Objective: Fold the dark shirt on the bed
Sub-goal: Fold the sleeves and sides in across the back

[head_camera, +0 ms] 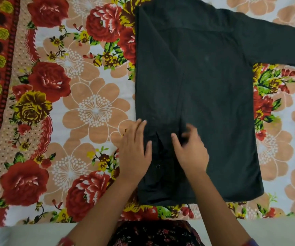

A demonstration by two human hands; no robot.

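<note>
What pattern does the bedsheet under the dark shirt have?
The bedsheet is floral: red roses and peach flowers on white; head view.

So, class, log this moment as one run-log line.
dark shirt: one side folded in, other sleeve spread | left hand: flat on it | right hand: on it, blurred

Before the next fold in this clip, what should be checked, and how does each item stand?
1. Dark shirt lies flat on the floral bedsheet: ok.
2. Shirt side under the left hand is folded in, edge straight: ok.
3. Second sleeve folded in: not ok, it stretches out to the right.
4. Left hand presses flat on the folded edge: ok.
5. Right hand has a grip on the fabric: cannot tell, blurred.
</note>
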